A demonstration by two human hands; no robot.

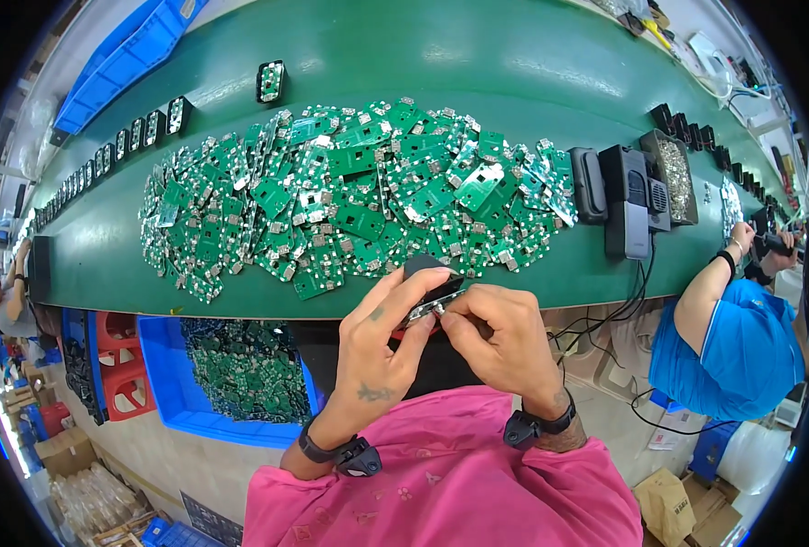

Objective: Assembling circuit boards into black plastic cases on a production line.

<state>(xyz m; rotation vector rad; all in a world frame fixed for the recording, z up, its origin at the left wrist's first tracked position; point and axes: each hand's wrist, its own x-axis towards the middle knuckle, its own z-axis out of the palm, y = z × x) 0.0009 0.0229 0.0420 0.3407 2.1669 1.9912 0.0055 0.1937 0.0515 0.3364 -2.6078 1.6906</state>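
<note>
At the table's near edge, my left hand (377, 351) grips a small black plastic housing (427, 267), tilted, with its open side toward me. Part of a circuit board with silvery parts shows inside. The thumb and fingers of my right hand (505, 337) are pinched together against the housing's near side, by a small shiny piece. Whether they hold that piece or the board's edge cannot be made out. Just beyond both hands spreads a wide heap of green circuit boards (359, 226).
A blue bin (163, 387) of boards stands below the table at left. Filled black housings (178, 115) line the far left. Right of the heap are a black-grey device (625, 196) with cables and a tray (688, 214) of small metal parts. A person in blue (742, 351) works at right.
</note>
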